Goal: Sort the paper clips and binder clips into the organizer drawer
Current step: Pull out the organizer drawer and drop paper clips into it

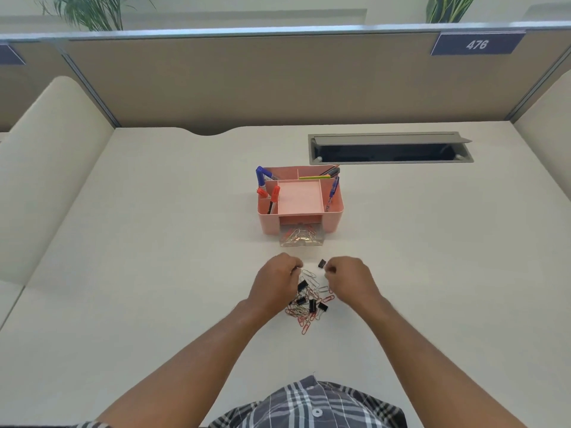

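a: two hands over the pile, yes?
b: yep. left hand curled at the pile's left edge, fingers bent in tight. maybe pinching a clip, but too small to tell.
a: and the right hand?
b: curled too, at the pile's top right. fingertips close together by a lone black binder clip. touching it or just beside it? can't tell.
a: where's the pile of clips?
b: on the desk, between the hands and a bit nearer the body. red and silver paper clips all mixed up w/ a few black binder clips.
a: and the drawer?
b: clear drawer pulled out at the front of the pink organizer, just past the hands. some silver and red paper clips in there already. no black ones seen inside.
a: so how far along?
b: prob. early to mid. some paper clips put away, lots left on the desk. binder clips look not yet started, all out on the desk.
a: other stuff?
b: pens and markers standing in the top slots. middle tray bare. open cable slot in the desk farther back.
a: left to do?
b: pick up the rest, bit by bit, drop in drawer, then push shut maybe.
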Tool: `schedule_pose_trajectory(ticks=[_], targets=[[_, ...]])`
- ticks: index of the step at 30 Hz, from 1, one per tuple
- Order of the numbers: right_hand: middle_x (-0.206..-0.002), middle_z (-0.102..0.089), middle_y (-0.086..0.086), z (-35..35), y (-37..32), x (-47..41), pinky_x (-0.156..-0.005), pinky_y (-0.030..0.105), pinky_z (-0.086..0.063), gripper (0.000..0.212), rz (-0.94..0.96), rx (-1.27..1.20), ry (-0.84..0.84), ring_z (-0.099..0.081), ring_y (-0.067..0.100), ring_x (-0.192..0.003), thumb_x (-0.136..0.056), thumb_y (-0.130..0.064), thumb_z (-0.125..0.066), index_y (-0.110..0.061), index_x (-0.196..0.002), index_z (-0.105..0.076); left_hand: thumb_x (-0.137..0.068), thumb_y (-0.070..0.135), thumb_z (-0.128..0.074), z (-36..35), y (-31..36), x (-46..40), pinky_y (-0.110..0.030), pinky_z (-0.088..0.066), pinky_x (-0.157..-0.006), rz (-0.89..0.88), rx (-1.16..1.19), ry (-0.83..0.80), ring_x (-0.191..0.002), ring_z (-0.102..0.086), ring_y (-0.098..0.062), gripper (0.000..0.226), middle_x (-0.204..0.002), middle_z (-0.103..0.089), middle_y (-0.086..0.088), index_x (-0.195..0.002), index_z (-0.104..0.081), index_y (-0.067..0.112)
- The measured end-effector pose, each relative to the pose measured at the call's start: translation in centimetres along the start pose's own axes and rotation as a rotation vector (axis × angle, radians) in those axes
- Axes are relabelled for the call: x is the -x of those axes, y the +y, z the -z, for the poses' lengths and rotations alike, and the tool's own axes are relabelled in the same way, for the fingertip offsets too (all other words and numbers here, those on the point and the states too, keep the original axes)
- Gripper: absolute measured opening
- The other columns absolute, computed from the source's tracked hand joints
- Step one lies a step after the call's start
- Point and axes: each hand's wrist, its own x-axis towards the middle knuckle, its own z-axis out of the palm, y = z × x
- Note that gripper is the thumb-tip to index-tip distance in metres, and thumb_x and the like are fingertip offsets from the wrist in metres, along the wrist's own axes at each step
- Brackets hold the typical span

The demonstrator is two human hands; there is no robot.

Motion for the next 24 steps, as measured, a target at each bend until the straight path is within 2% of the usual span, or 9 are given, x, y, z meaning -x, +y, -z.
schedule_pose_trajectory(ticks=[3, 5, 9, 11, 15, 24], targets=[[-0.097, -0.069, 0.01, -1.7, 0.3, 0.8, -0.068, 0.03, -0.045, 0.016, -0.048, 0.146, -0.033, -0.064, 0.031, -0.09, -0.09, -0.023, -0.057, -0.01, -0.093, -0.066, -0.096, 0.015, -0.054, -0.7, 0.2, -1.0, -0.037, -0.05, -0.084, -0.004, -0.092, -0.145, -0.1, -0.058, -0.023, 0.024, -0.104, -0.064, -0.004, -0.116, -0.068, 0.015], [-0.099, -0.065, 0.011, -2.7, 0.4, 1.2, -0.066, 0.03, -0.039, 0.018, -0.044, 0.148, 0.002, -0.063, 0.031, -0.091, -0.09, -0.026, -0.06, -0.01, -0.097, -0.064, -0.096, 0.014, -0.055, -0.9, 0.3, -2.1, -0.039, -0.048, -0.087, -0.006, -0.151, -0.21, -0.106, -0.055, -0.025, 0.029, -0.109, -0.062, -0.007, -0.123, -0.065, 0.016], [-0.107, -0.058, 0.013, -4.0, 0.2, 1.4, -0.075, 0.034, -0.046, 0.025, -0.003, 0.079, 0.036, -0.059, 0.032, -0.099, -0.091, -0.025, -0.061, -0.01, -0.11, -0.06, -0.093, 0.015, -0.057, -1.0, 0.2, -3.4, -0.042, -0.049, -0.087, -0.012, -0.288, -0.364, -0.108, -0.052, -0.028, 0.027, -0.111, -0.058, -0.01, -0.119, -0.065, 0.017], [-0.107, -0.057, 0.012, -4.3, 0.1, 1.2, -0.079, 0.036, -0.047, 0.022, 0.036, 0.057, 0.043, -0.058, 0.032, -0.1, -0.091, -0.019, -0.059, -0.01, -0.111, -0.06, -0.092, 0.016, -0.061, -1.1, 0.0, -3.5, -0.041, -0.049, -0.086, -0.007, -0.307, -0.379, -0.105, -0.052, -0.027, 0.02, -0.109, -0.056, -0.009, -0.111, -0.064, 0.016], [-0.105, -0.056, 0.012, -4.5, 0.0, 0.8, -0.074, 0.036, -0.045, 0.02, 0.101, 0.063, 0.034, -0.057, 0.032, -0.095, -0.089, -0.005, -0.053, -0.009, -0.106, -0.064, -0.092, 0.017, -0.062, -1.4, -0.3, -3.2, -0.04, -0.049, -0.082, 0.012, -0.314, -0.367, -0.099, -0.053, -0.026, 0.011, -0.104, -0.057, -0.008, -0.102, -0.063, 0.013], [-0.098, -0.06, 0.011, -4.5, -0.2, 0.3, -0.072, 0.038, -0.048, 0.019, 0.16, 0.084, 0.027, -0.058, 0.03, -0.086, -0.085, 0.0, -0.049, -0.008, -0.095, -0.063, -0.091, 0.018, -0.061, -1.0, -0.5, -3.0, -0.031, -0.045, -0.077, 0.051, -0.233, -0.362, -0.092, -0.053, -0.022, 0.004, -0.1, -0.056, -0.005, -0.09, -0.061, 0.014]])
